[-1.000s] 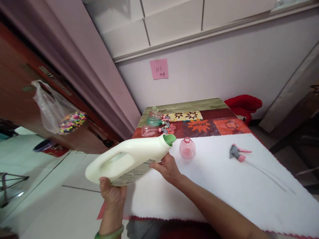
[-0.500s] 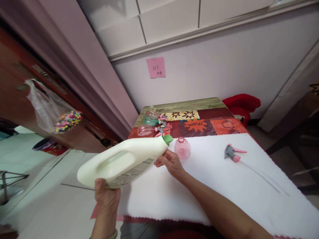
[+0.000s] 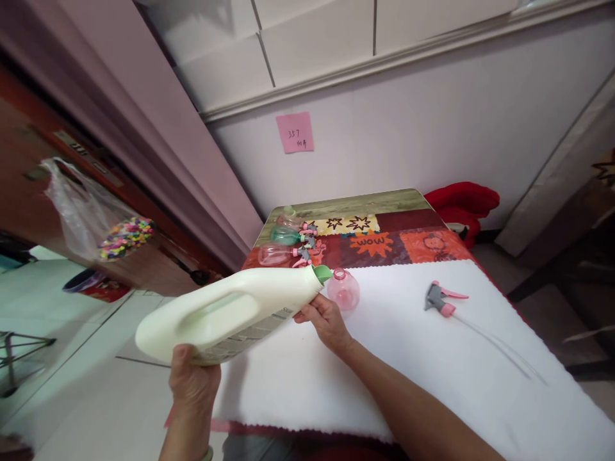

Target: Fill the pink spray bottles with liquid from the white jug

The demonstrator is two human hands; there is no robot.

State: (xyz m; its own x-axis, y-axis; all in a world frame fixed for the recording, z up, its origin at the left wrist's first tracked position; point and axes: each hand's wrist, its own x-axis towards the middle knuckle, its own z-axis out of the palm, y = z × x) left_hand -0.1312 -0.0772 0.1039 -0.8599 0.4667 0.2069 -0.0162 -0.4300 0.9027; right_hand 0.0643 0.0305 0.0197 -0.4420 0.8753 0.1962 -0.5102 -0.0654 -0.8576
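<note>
A large pale detergent jug (image 3: 225,307) with a handle hole and a green pouring spout (image 3: 321,274) lies tilted nearly on its side in both my hands. My left hand (image 3: 195,378) grips its base from below, the thumb up along the side. Near the neck, the fingers of my right hand (image 3: 327,320) are closed under the jug. The spout points right at the mouth of a round clear pink bottle (image 3: 344,291), which leans slightly left on the white cloth. Whether spout and mouth touch, I cannot tell. No stream of liquid shows.
A grey and pink spray head (image 3: 439,299) with a long tube lies on the white cloth (image 3: 298,384) to the right. Several spray bottles (image 3: 283,237) lie at the table's back left. A bag of colourful pieces (image 3: 122,238) hangs at the left.
The jug's spout has come closer to the pink bottle's mouth, and that bottle now leans a little left. Both hands keep their hold. The view has shifted slightly.
</note>
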